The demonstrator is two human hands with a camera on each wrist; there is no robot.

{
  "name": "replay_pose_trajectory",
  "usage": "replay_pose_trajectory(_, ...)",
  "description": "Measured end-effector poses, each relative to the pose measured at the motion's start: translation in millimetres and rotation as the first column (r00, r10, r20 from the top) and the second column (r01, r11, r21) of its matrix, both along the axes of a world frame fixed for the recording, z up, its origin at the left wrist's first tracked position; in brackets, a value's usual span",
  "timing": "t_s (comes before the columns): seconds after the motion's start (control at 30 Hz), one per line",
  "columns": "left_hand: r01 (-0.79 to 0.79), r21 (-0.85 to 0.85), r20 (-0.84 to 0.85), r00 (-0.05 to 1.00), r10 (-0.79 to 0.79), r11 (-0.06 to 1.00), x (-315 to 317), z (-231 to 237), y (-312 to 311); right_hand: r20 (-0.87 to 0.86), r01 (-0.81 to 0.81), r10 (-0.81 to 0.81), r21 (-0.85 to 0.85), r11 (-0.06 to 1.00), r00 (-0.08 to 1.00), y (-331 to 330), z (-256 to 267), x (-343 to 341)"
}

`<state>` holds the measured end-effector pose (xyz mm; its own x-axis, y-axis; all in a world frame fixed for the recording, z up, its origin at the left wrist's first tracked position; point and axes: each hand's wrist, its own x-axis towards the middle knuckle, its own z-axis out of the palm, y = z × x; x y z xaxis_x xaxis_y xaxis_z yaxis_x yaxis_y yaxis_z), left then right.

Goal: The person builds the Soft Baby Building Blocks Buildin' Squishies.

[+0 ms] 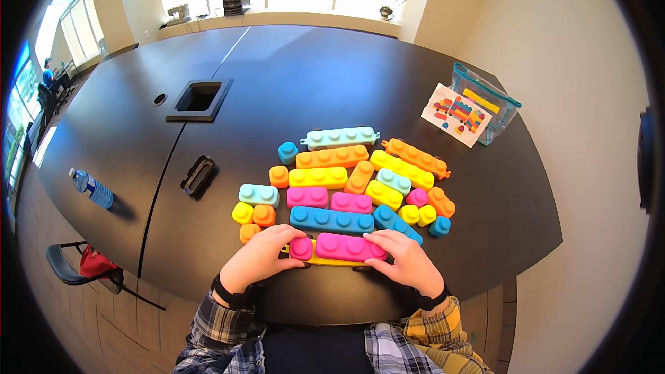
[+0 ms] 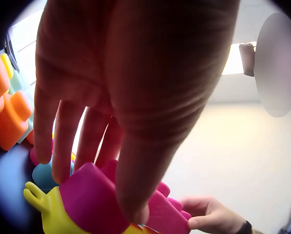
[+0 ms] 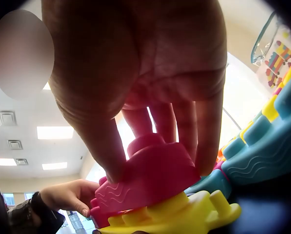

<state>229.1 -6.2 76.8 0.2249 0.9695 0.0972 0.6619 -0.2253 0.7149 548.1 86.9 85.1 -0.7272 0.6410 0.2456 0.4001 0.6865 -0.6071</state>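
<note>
A yellow wheeled base lies near the table's front edge, a small pink block on its left end and a long pink block along the rest. My left hand grips the small block between thumb and fingers; the left wrist view shows the thumb across its near side and the base's yellow hook beside it. At the other end my right hand grips the long block. In the right wrist view this pink block sits tilted, with yellow studs of the base showing beneath it.
Blue, orange, yellow and pink blocks crowd beyond my hands, with a light-blue wheeled base and an orange one. A picture card leans on a clear pouch. Left are a black tray and a water bottle.
</note>
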Motion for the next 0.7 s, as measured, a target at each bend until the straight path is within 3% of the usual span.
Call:
replay_pose_trajectory(0.33,-0.027,0.044,0.018,0.999,0.027,0.999,2,-1,1,0.051,-0.021,0.024,-0.057,0.998,0.998,-4,3,-6)
replay_pose_trajectory(0.7,-0.003,0.050,0.008,1.000,0.002,0.999,2,-1,3,0.134,-0.050,0.051,-0.005,0.999,0.990,-1,7,-11)
